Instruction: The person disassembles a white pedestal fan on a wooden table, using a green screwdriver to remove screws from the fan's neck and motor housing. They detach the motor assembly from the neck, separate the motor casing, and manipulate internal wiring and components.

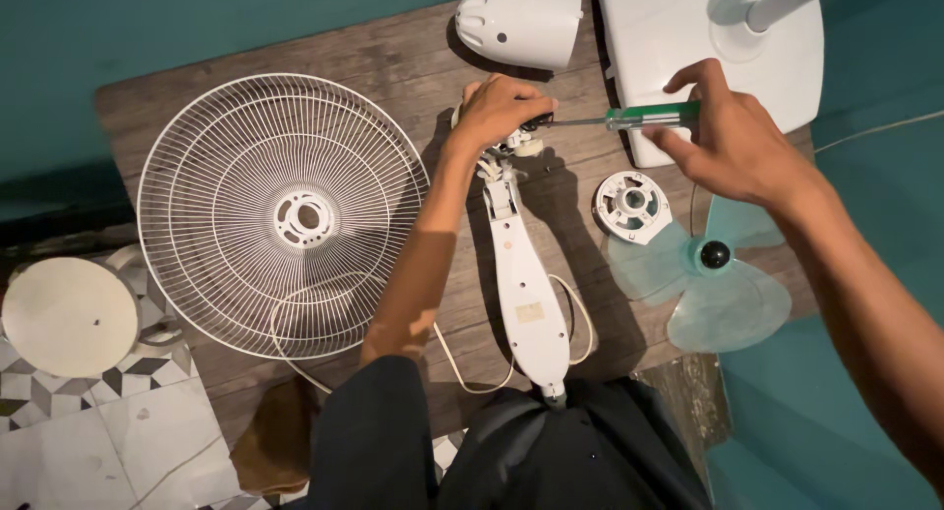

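My left hand [499, 112] grips the motor end of a white fan neck [521, 284] that lies lengthwise on a wooden board [393, 67]. My right hand [733, 136] holds a green-handled screwdriver [654, 117] level, its metal tip pointing left into the part under my left hand. The motor itself is mostly hidden by my left fingers.
A white wire fan grille [280, 215] lies at the left. A white motor cover [521, 23] sits at the top, a white fan base with pole [688, 48] at top right. A round white plastic nut [632, 205], translucent blue fan blades [718, 284] and a white cord [580, 323] lie nearby.
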